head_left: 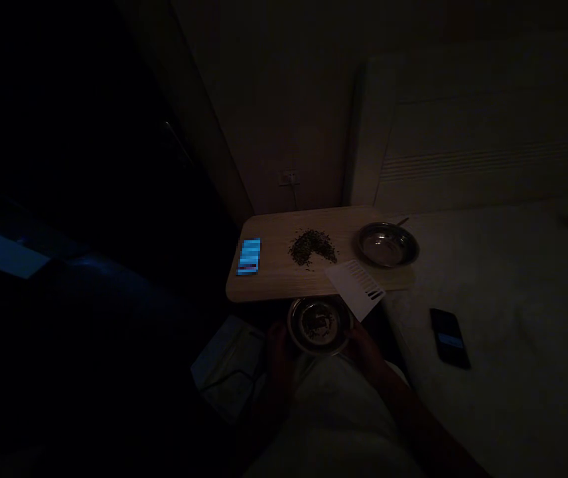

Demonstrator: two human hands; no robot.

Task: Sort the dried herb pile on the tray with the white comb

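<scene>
Bowl in 2 hands; slotted card overhanging table, near other bowl.

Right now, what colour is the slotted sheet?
In the head view, the slotted sheet looks white, dimly lit.

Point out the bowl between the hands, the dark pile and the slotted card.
Bowl (294,325), head view: left inner wall.
Dark pile (308,246), head view: its middle.
Slotted card (350,289), head view: unslotted area.

2 bowls are silvery, the pile dark-speckled, the tabletop tan, the card dark-striped white.
</scene>
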